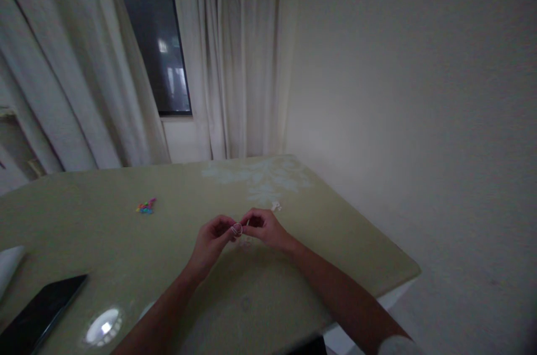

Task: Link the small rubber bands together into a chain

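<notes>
My left hand (pixel 212 240) and my right hand (pixel 265 226) meet above the middle of the table, fingertips almost touching. Between them is a small, thin white ring or loop (pixel 237 229); its exact kind is too small to tell. My left thumb and fingers pinch it from the left. On the other side, my right thumb and forefinger close on its right edge. Some pale, thin loops (pixel 246 241) show just below the fingertips, partly hidden. Beyond my right hand lies a little cluster of white pieces (pixel 276 206).
A small pile of colourful pieces (pixel 146 206) lies on the greenish table (pixel 104 243) at the left. Nearer me are a black tablet-like device (pixel 42 313), a round shiny object (pixel 103 327) and a white object (pixel 9 266). A wall (pixel 398 120) runs along the right edge.
</notes>
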Tool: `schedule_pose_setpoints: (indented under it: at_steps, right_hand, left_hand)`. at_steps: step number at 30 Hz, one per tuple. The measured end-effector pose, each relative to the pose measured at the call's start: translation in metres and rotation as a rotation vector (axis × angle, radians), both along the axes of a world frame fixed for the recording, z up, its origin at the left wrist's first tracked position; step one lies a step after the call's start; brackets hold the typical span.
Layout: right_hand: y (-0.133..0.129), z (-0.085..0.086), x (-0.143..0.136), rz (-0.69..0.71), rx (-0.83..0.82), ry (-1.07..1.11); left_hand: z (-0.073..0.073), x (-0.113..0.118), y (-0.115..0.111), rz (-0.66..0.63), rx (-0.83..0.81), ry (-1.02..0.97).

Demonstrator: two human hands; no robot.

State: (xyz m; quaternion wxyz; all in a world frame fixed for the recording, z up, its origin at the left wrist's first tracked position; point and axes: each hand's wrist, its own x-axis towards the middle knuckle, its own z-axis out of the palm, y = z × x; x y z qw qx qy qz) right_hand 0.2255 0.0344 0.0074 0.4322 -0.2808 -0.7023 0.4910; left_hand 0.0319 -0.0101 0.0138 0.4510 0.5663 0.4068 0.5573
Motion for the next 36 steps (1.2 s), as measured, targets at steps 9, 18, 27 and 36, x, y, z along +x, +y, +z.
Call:
schedule_pose_setpoints:
  at_steps: [9,18,27,36]
  right_hand:
    - [-0.002,-0.002,-0.003,0.03,-0.039,0.058]
    - [-0.004,0.002,-0.005,0.004,-0.064,0.082]
    - [-0.005,0.003,-0.007,-0.051,-0.049,0.084]
    - [-0.011,0.008,-0.008,-0.09,0.033,-0.007]
  left_hand:
    - [0.0,0.0,0.001,-0.037,-0.025,0.018]
    - [-0.007,-0.001,0.003,-0.101,-0.007,0.028]
    - [-0.007,0.0,0.001,-0.117,-0.014,-0.011]
    - [-0.004,0.001,0.0,0.0,0.094,0.024]
